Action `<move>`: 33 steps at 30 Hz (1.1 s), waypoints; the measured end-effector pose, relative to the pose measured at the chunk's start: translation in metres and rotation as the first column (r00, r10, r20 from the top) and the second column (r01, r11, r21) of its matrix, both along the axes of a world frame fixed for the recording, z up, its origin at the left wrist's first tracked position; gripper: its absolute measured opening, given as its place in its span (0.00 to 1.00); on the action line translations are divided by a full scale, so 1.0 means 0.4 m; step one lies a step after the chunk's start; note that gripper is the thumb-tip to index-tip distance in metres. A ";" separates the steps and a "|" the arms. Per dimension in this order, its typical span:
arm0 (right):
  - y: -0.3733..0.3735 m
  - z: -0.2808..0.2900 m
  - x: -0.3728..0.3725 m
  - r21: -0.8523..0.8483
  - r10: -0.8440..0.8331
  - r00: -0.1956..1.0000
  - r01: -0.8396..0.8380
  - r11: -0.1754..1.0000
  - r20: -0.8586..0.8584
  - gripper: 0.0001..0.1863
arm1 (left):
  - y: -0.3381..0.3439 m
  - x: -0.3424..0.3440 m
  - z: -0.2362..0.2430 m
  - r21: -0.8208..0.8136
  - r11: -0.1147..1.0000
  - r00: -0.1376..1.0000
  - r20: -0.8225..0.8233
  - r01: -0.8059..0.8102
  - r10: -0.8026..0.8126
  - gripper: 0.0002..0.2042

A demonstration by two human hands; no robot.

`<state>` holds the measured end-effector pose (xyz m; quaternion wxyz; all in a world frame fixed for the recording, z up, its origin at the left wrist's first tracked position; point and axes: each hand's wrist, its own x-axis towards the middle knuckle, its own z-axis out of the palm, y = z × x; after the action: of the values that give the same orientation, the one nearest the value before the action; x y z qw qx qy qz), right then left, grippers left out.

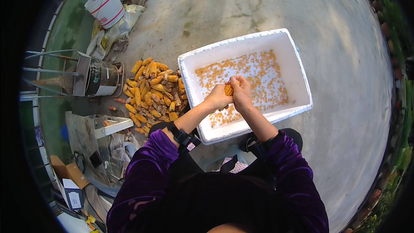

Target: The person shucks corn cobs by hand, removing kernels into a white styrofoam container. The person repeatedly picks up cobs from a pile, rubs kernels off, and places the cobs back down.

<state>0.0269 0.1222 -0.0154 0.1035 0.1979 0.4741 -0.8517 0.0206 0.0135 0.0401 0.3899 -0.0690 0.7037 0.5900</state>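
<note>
Between my two hands is a short yellow corn cob [229, 89], held above a white foam box [297, 97]. My left hand [219, 96] is closed round its lower left side, and my right hand [240, 90] grips it from the right with the thumb on top. The fingers cover most of the cob. Loose corn kernels [263, 69] lie scattered over the floor of the box. Left of the box, a heap of dried corn cobs [151, 90] rests on the ground, many still with kernels.
A white bucket [105, 6] with red bands stands at the far left on plastic sheeting. Nearer are a dark metal drum [102, 76], a worn board structure [92, 140] and an opened cardboard box [69, 171]. Concrete floor [345, 82] stretches to the right.
</note>
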 end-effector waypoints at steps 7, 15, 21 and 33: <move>0.011 0.045 0.016 0.045 0.034 0.999 -0.033 0.998 -0.027 0.09 | -0.015 -0.005 0.011 0.151 0.984 0.991 -0.107 0.093 -0.078 0.11; 0.030 -0.012 0.008 -0.048 -0.010 0.999 0.013 0.999 0.052 0.09 | -0.007 0.038 -0.008 -0.284 0.953 0.811 -0.531 0.104 -0.246 0.18; -0.027 0.022 0.037 0.161 0.011 0.987 0.016 0.987 -0.163 0.13 | -0.030 0.026 0.006 -0.244 0.967 0.872 -0.456 0.070 -0.178 0.21; -0.002 0.027 0.009 0.002 -0.199 0.975 0.200 0.980 0.099 0.12 | 0.004 0.022 -0.017 0.098 0.995 0.962 -0.270 -0.012 0.038 0.17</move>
<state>0.0306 0.1214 -0.0046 0.0417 0.2859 0.4428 -0.8488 0.0294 0.0150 0.0332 0.2853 0.0225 0.7205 0.6317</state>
